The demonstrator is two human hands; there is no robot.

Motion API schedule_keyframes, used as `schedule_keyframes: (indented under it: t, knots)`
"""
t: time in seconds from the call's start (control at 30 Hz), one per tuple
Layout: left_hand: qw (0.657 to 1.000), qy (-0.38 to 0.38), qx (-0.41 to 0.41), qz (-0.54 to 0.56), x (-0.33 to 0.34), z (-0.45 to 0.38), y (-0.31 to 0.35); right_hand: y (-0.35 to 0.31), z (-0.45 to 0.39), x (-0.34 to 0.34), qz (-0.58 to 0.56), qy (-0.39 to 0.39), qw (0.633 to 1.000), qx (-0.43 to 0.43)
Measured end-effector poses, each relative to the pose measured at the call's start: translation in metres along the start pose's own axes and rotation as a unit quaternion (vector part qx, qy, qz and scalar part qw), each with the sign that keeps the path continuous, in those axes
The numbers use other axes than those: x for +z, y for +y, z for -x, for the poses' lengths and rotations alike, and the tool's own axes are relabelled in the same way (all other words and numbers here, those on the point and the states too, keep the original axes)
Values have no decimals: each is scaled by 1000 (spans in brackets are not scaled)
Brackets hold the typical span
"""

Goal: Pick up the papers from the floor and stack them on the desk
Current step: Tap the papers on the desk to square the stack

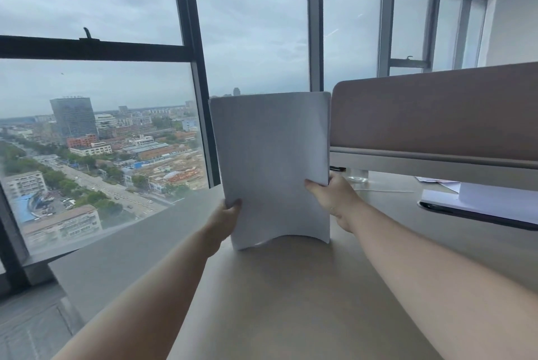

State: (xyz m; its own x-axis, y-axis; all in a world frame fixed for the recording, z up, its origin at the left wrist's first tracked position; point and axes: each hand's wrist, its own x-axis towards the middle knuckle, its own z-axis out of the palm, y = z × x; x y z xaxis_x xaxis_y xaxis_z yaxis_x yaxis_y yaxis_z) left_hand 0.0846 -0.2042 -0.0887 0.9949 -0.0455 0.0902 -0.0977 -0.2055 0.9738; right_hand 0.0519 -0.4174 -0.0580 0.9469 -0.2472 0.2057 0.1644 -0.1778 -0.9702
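Note:
A stack of white papers (272,161) stands upright on its bottom edge on the beige desk (291,301). The sheets bow toward me, so the middle of the bottom edge arches off the desktop. My left hand (224,218) grips the stack's left edge low down. My right hand (332,196) holds the right edge a little higher, thumb on the front face. Both arms reach forward over the desk.
A brown desk divider (436,115) runs along the right. Below it lie loose white sheets (495,199) and a dark-edged flat device (477,218). A clear glass (357,176) stands behind my right hand. A grey ledge (116,252) and tall windows (102,126) lie to the left.

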Motion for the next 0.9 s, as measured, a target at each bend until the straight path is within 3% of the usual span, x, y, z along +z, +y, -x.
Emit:
schedule_keyframes:
  t: [0.2,0.37,0.63,0.9]
  knots:
    - [991,90,53,-88,8,-20,4,8,-1,0,13,97,995,-4]
    - [981,107,10,-162,14,-33,-15,36,-3,3,45,117,989,77]
    - [968,149,-27,-200,10,-41,-41,66,-5,8,11,123,982,143]
    - [944,189,-33,-268,8,-42,-51,67,-13,15,165,61,973,147]
